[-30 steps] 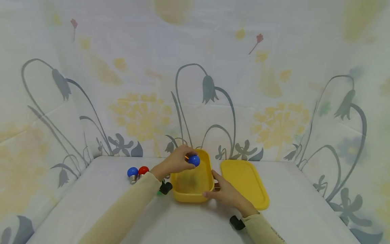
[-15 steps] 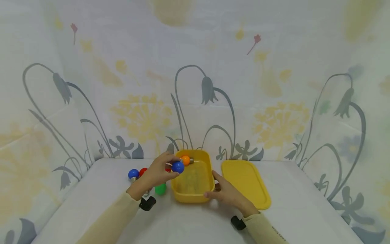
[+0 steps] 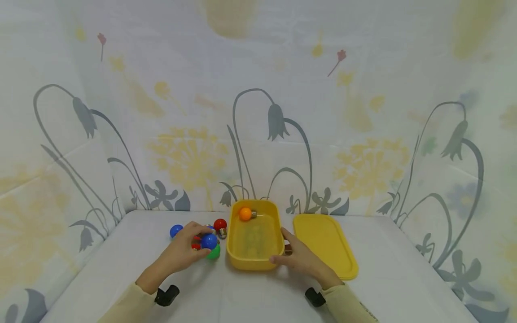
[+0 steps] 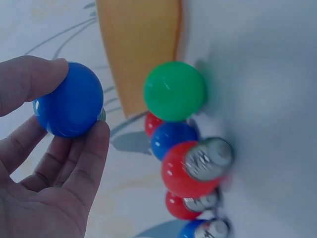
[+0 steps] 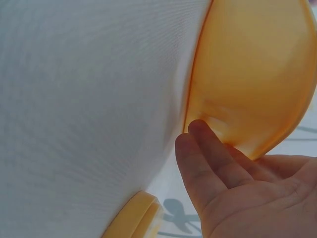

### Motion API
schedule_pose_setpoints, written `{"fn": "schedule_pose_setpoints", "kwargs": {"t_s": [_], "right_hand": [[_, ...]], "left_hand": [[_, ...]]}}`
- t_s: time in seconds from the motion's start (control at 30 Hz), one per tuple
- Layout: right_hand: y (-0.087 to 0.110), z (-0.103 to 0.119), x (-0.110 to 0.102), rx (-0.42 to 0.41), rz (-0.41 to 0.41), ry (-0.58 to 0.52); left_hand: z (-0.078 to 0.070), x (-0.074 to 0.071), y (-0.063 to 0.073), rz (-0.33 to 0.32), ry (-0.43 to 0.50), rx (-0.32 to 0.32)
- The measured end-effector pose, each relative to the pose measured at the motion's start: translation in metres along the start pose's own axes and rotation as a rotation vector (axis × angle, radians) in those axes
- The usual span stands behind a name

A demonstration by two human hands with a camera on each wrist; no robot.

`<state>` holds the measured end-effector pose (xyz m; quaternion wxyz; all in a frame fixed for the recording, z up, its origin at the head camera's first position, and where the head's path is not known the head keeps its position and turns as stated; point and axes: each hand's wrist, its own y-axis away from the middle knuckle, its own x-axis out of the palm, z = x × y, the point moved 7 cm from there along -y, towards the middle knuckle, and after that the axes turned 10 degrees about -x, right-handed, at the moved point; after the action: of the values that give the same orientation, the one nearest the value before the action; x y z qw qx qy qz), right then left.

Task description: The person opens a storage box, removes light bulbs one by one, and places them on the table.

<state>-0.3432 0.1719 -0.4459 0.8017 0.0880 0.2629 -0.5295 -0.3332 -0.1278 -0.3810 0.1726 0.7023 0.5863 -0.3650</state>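
Note:
My left hand (image 3: 181, 251) pinches a blue light bulb (image 3: 209, 241) between thumb and fingers, above the loose bulbs left of the yellow container (image 3: 256, 265). In the left wrist view, the held bulb's metal base is mostly hidden behind its globe. A green bulb (image 4: 174, 91) stands out just beyond it on the table. My right hand (image 3: 303, 260) rests against the container's near right corner, thumb at the front, fingers extended along the side wall. One orange bulb (image 3: 245, 214) lies inside at the far left end.
Several red and blue bulbs lie left of the container, among them a red bulb (image 3: 220, 224) near its wall and a blue bulb (image 3: 176, 231) farther left. A flat yellow lid (image 3: 323, 244) lies to the right. Patterned cloth (image 3: 258, 148) hangs behind the table.
My left hand has carried the blue bulb from over the container leftward and nearer to me, uncovering the orange bulb inside. The right hand has stayed at the container.

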Motion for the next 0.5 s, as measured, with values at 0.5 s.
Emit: {"fn": "schedule_pose_setpoints", "kwargs": {"t_s": [0.5], "right_hand": [[0.001, 0.0, 0.001, 0.008, 0.001, 0.013]], "left_hand": [[0.048, -0.012, 0.017, -0.029, 0.069, -0.092]]}}
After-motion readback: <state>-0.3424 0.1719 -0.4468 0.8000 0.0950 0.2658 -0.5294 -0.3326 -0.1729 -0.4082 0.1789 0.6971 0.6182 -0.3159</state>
